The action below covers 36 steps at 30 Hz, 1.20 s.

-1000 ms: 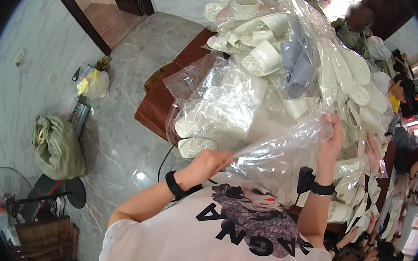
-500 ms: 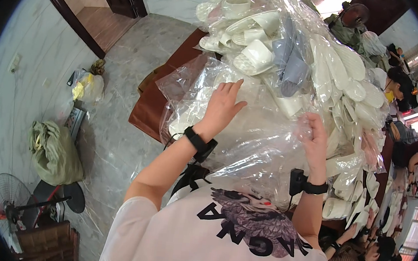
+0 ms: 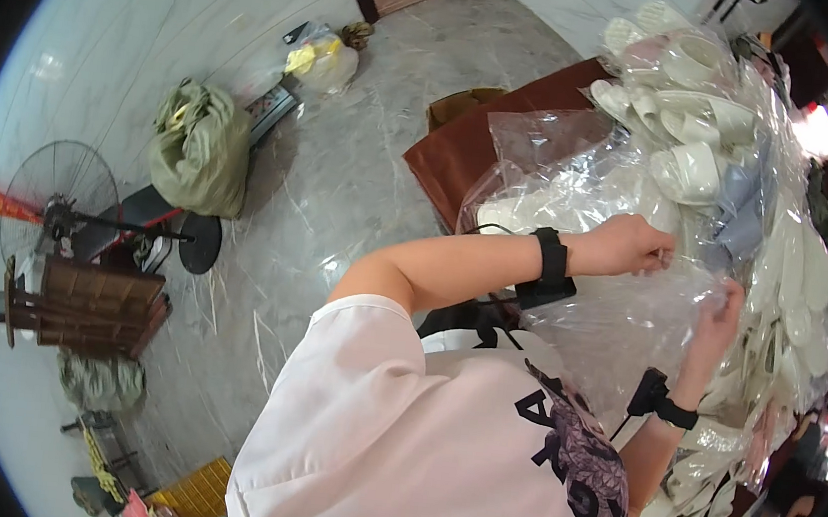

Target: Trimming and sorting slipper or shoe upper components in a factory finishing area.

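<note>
A clear plastic bag (image 3: pixel 617 328) stretches between my hands, in front of my chest. My left hand (image 3: pixel 629 247) reaches across to the right, with its fingers curled together at the bag's upper edge. On the bag's right side, the fingers of my right hand (image 3: pixel 715 322) are closed on the film. Beyond my left hand lies another clear bag (image 3: pixel 581 180) with white contents that I cannot make out fully. White slippers (image 3: pixel 691 173) in clear wrapping are heaped past both hands, with a blue-grey pair of slippers (image 3: pixel 737 215) among them.
The heap rests on a table with a reddish-brown cover (image 3: pixel 463 159). To the left stand a stuffed green sack (image 3: pixel 200 153), a floor fan (image 3: pixel 60 209) and a brown wooden chair (image 3: pixel 96 303). A white bag with yellow contents (image 3: pixel 323 60) lies by the wall.
My view has swung left, so the heap sits farther right. My left hand has gone from spread over the wrapped slippers to curled fingers near my right hand.
</note>
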### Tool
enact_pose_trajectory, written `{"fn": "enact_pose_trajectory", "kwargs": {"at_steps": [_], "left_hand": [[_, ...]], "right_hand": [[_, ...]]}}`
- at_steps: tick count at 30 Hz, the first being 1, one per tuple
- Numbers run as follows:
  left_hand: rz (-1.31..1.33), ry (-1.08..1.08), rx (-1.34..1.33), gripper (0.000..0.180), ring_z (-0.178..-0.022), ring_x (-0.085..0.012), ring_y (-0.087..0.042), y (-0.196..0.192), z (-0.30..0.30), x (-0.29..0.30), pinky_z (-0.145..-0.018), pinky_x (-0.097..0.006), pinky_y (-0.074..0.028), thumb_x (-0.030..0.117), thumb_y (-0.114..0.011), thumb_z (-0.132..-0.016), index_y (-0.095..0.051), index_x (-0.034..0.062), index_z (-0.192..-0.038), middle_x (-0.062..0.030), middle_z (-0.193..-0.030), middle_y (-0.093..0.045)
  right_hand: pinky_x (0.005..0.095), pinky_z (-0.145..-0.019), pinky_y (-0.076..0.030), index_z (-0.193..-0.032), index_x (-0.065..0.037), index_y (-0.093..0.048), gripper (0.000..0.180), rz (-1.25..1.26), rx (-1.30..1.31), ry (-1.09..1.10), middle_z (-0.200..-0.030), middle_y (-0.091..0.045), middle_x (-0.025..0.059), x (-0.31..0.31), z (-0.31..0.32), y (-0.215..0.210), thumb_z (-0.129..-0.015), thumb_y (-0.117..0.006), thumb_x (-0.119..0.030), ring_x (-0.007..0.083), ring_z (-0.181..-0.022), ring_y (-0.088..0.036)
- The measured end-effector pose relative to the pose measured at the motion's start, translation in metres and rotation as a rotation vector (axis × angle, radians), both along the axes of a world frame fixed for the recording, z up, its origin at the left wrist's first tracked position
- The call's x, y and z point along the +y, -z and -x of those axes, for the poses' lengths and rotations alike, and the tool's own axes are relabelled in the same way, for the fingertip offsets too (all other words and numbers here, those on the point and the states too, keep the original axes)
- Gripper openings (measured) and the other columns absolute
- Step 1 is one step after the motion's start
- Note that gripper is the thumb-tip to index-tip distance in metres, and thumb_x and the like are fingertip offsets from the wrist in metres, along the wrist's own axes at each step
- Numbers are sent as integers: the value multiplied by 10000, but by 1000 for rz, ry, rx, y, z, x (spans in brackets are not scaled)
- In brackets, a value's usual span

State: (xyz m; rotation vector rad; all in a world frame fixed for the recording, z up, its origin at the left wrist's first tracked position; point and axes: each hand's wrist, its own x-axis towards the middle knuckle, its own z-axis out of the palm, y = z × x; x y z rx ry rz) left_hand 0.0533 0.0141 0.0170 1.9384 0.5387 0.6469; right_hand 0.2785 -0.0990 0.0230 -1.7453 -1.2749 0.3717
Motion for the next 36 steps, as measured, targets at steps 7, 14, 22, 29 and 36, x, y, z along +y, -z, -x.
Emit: {"fn": "enact_pose_trajectory", "kwargs": {"at_steps": [7,14,22,29,36], "left_hand": [[-261,-151,-185,567,-895,-372,-627,2,23,-15,-745,-439,-484,444,-687,-829,-527,3,-1147,-190,-966,-647],[60,-92,-111,185,-632,-160,-513,20,20,0,-570,-356,-438,168,-665,-856,-565,16,-889,-94,-705,-582],[214,-21,0,140,-793,-115,-639,15,26,20,-643,-273,-545,63,-643,-897,-608,-17,-1005,-82,-907,-679],[250,45,-88,169,-799,-120,-634,20,12,18,-664,-282,-535,0,-621,-885,-597,-30,-1050,-68,-928,-683],[341,36,-103,210,-868,-96,-611,8,21,9,-724,-255,-506,-20,-592,-900,-579,-34,-1109,-50,-983,-672]], "right_hand": [[311,-945,-410,-1158,-34,-544,316,42,-137,-199,-1081,-599,98,25,42,-33,-842,-568,-37,204,-1048,-565],[410,-1008,-391,-1227,-44,-552,472,-171,-654,-445,-1207,-583,142,43,85,-89,-770,-652,-110,319,-1173,-523],[439,-761,-490,-986,-19,-615,197,-665,79,-1582,-899,-607,165,-39,229,-215,-833,-561,-130,332,-830,-615],[413,-714,-487,-918,-10,-618,213,-397,12,-1435,-902,-613,176,-22,285,-177,-877,-556,-210,335,-835,-624],[463,-827,-450,-952,-37,-621,229,-503,191,-1628,-948,-590,209,-24,298,-192,-905,-564,-253,338,-975,-577]]}}
